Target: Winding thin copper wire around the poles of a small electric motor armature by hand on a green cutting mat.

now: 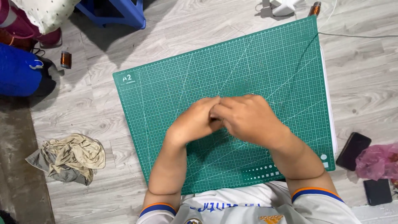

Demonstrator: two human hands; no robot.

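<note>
**A:** From my seat, both hands meet over the middle of the green cutting mat (pixel 257 62); the left hand (pixel 194 120) and the right hand (pixel 248 118) press together, fingers curled inward against one another; whether they pinch anything between them I cannot tell.

**B:** Nothing visible in the grip?

**A:** Nothing; the knuckles cover it; if something small sits there, it is above the mat's centre, hidden by the right hand's back.

**B:** Risks?

**A:** My judgement: a small piece could slip out and roll off the mat onto the grey floor, since the grip is crowded; the thin wire (pixel 309 45) crossing the mat's far corner could snag a wrist.

**B:** Anything else unclear?

**A:** The copper spool (pixel 314 8) at the top edge is cut off; the other spool (pixel 65 59) lies well apart, left.
</note>
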